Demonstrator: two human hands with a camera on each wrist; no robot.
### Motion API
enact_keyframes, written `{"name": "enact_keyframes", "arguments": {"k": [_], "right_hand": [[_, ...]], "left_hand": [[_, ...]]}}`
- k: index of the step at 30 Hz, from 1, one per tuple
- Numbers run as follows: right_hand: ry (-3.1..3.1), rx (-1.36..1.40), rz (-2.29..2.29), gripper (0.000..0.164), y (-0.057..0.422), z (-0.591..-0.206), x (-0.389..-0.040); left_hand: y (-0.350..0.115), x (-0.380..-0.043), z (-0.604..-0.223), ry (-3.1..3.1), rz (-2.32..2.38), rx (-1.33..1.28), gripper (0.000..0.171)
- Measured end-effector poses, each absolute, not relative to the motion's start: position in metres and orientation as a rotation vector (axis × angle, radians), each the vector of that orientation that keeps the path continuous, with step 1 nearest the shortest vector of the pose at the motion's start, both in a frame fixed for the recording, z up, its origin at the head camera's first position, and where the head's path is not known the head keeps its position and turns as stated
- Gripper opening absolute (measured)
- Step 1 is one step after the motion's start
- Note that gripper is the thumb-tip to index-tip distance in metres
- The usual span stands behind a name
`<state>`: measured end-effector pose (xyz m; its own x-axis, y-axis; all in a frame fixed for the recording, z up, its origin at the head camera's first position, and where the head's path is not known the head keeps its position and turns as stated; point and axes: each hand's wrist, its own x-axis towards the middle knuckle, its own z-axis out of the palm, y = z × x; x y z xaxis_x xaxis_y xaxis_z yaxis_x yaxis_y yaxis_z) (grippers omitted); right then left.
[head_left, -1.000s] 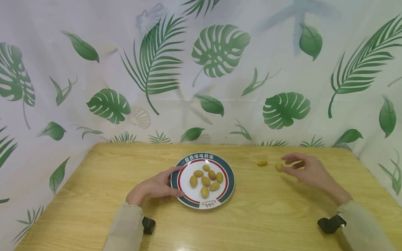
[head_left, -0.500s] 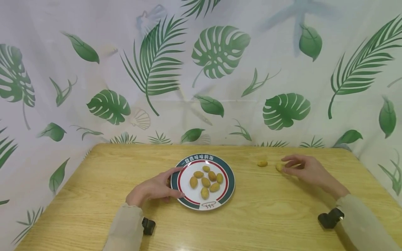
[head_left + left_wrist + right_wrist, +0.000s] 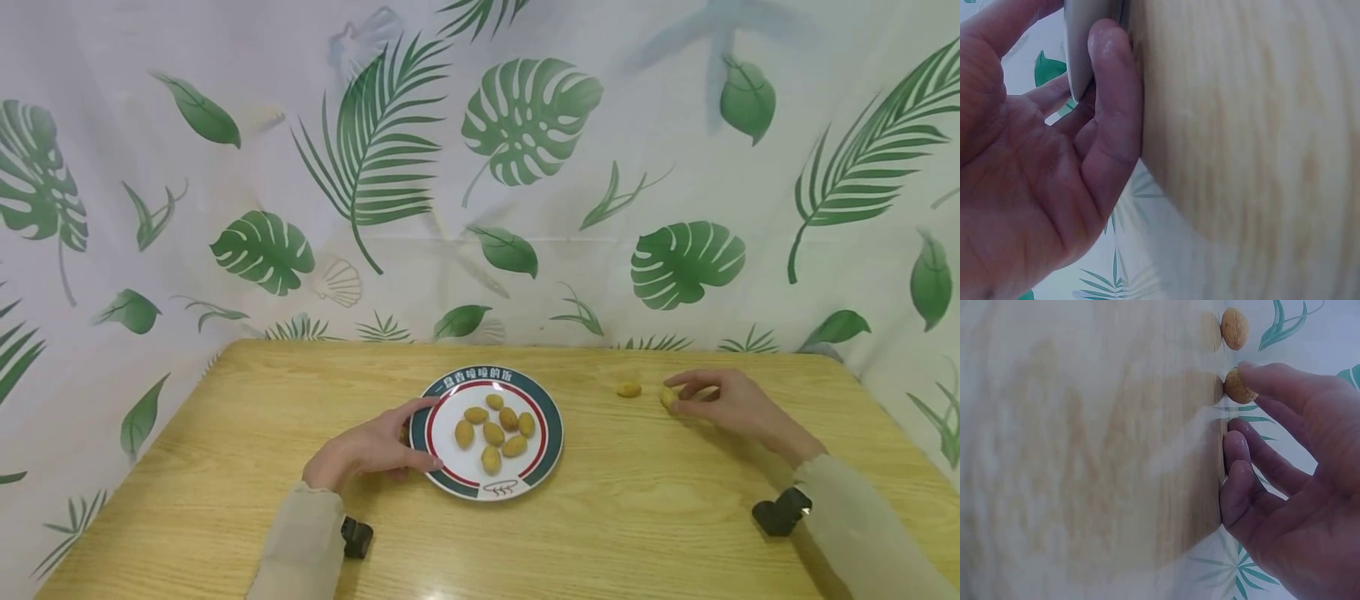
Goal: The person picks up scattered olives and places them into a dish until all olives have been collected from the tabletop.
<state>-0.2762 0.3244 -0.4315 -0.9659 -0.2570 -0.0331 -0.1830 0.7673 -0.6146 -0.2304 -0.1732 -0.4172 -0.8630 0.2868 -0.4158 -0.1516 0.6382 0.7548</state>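
My left hand (image 3: 367, 450) grips the left rim of a round plate (image 3: 552, 442), white inside with a dark green border and a red ring. In the left wrist view the plate's edge (image 3: 1077, 50) lies between the thumb and the curled fingers. Several small oval yellow fruits (image 3: 492, 433) lie in the middle of the plate. Over on the right, my right hand (image 3: 731, 404) pinches one yellow fruit (image 3: 1239, 387) with thumb and forefinger, low at the tabletop. The other right fingers curl against the wood. Another yellow fruit (image 3: 628, 389) lies just left of that hand.
The wooden table (image 3: 600, 533) runs back to a white cloth (image 3: 570, 275) printed with green leaves. Black wrist cameras (image 3: 782, 512) sit at both beige sleeves (image 3: 300, 542).
The right hand has shifted very slightly left, its thumb and forefinger closer round the fruit. The left hand and plate stay in place.
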Motion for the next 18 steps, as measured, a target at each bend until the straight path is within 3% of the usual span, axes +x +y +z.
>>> {"name": "enact_keyframes", "arguments": {"k": [18], "right_hand": [[2.869,-0.342,-0.955,0.039,0.3183,-0.4296,-0.2716]], "left_hand": [[-0.1730,-0.2294,-0.4158,2.366,1.134,0.120,0.091]]}}
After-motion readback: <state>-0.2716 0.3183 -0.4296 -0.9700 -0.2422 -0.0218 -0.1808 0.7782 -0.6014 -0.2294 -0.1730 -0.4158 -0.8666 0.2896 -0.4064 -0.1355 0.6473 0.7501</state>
